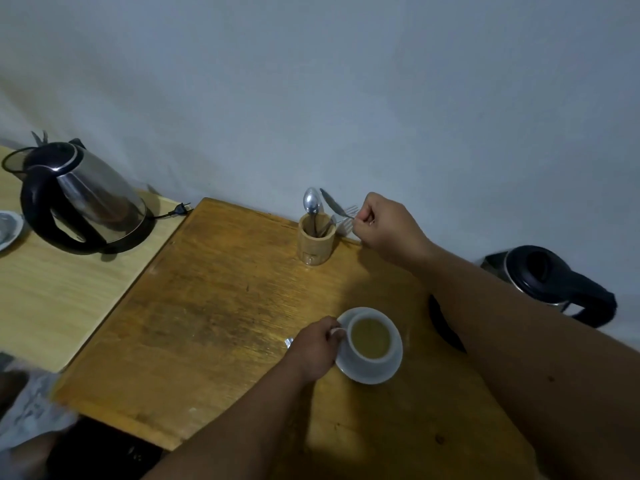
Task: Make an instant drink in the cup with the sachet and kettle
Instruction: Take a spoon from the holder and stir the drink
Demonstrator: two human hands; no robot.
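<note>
A white cup [372, 355] filled with a tan drink stands on a white saucer [388, 370] on the brown wooden table [214, 306]. My left hand [313, 348] pinches the cup's handle, and a bit of silvery foil, perhaps the sachet [289, 342], peeks out behind its knuckles. My right hand [388, 226] is closed on the top of a fork [348, 216] that leans in the bamboo holder [316, 239] at the far edge. A steel kettle [83, 199] with a black handle sits on its base at the far left.
The holder also has a spoon [311, 202] and a knife [332, 204]. A second kettle [550, 282] lies at the right, beyond the table. A plug [178, 210] lies by the left kettle's base. A white dish [8, 230] is at the left edge. The wall is close behind.
</note>
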